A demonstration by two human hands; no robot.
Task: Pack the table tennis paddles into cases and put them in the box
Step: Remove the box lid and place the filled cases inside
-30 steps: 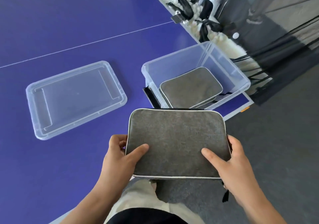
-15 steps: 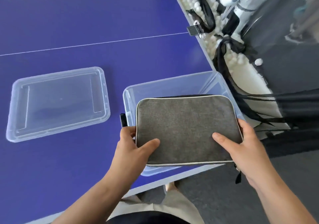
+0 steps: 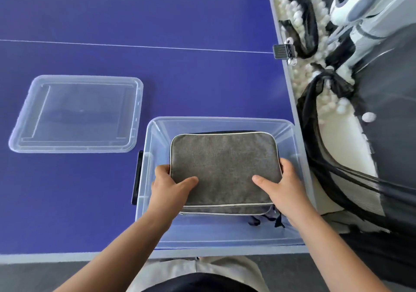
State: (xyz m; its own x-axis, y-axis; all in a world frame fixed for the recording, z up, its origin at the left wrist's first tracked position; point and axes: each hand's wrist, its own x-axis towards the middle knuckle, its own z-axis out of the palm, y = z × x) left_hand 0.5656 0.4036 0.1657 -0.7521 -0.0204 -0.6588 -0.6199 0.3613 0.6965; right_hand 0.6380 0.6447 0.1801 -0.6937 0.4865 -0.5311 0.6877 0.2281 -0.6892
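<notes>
Blue table-tennis table [image 3: 157, 10] with white line [image 3: 135, 46] across upper frame. Right of frame: pile of white balls [image 3: 310, 82], black netting [image 3: 326, 134], white-grey machine [image 3: 355, 3].

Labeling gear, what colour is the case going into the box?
Heathered grey case with light piping, head view.

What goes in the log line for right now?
stage: placing | left hand + right hand: hold grey case | inside box | lid: off

Bright even daylight, soft shadows, wide-angle edge distortion
</notes>
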